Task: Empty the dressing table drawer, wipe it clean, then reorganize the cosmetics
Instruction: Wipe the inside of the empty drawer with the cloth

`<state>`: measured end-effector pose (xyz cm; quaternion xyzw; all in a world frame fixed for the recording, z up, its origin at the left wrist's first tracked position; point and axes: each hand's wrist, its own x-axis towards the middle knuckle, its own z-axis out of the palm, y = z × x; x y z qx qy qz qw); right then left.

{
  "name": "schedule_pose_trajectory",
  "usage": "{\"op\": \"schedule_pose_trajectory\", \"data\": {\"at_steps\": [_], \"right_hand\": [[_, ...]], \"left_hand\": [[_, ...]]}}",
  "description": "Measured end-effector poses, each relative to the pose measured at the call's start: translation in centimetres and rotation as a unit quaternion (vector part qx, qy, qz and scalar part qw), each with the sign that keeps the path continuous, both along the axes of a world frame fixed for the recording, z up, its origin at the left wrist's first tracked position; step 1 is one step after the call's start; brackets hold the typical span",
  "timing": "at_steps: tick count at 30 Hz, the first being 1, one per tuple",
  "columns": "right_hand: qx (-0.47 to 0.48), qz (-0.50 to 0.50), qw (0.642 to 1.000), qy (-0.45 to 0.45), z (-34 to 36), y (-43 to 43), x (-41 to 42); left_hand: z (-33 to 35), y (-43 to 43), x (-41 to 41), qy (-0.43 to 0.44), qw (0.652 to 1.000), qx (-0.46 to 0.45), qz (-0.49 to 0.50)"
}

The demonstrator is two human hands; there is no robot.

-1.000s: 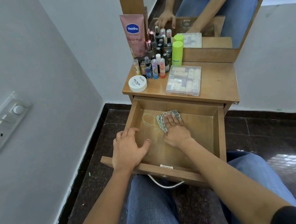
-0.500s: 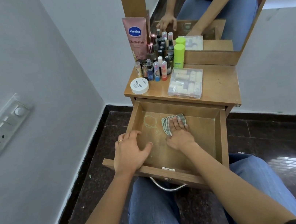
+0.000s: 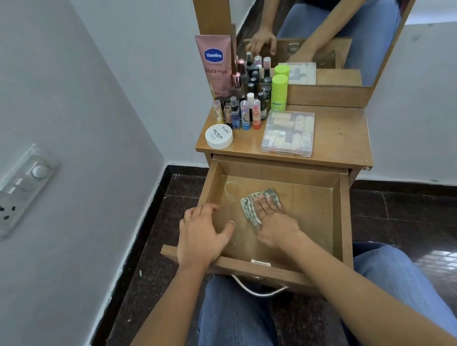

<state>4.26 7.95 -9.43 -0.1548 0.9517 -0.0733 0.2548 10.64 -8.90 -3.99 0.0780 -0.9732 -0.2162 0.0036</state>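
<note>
Mid-frame, the flat right hand [image 3: 272,219] presses a crumpled checked cloth [image 3: 251,203] onto the smooth wooden drawer [image 3: 309,208] floor; the left hand [image 3: 202,236] lies spread over its left wall.

Bright even light, glare on floor tiles [image 3: 454,260], wide-angle bending at edges, sharp focus

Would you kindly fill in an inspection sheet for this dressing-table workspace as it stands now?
Surface: wooden tabletop carries the cosmetics; open wooden drawer holds only a checked grey-white cloth; faint ring mark at its back left.
Job's things: cloth lies on the drawer floor; pink Vaseline tube, small bottles, green cylindrical bottle, white round jar and clear plastic box stand on top.
Clutter: nothing seen.
Hands: left hand rests on the drawer's left wall; right hand presses the cloth, fingers flat.
Cables: nothing seen.
Surroundings: white wall, switch-socket plate, mirror, dark glossy floor.
</note>
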Motion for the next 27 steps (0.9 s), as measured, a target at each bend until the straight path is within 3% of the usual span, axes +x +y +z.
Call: {"op": "schedule_pose_trajectory", "data": {"at_steps": [11,18,27], "right_hand": [[0.010,-0.042,0.999,0.008,0.3,-2.0,-3.0],[0.005,0.047,0.999,0.003,0.6,-2.8,-0.4],[0.004,0.006,1.000,-0.002,0.8,-1.0,-2.2]], "left_hand": [[-0.2,0.2,0.0,0.004,1.000,-0.013,0.002],[-0.1,0.0,0.0,0.004,1.000,-0.002,0.005],[-0.2,0.0,-0.1,0.010,1.000,0.006,0.004]]}}
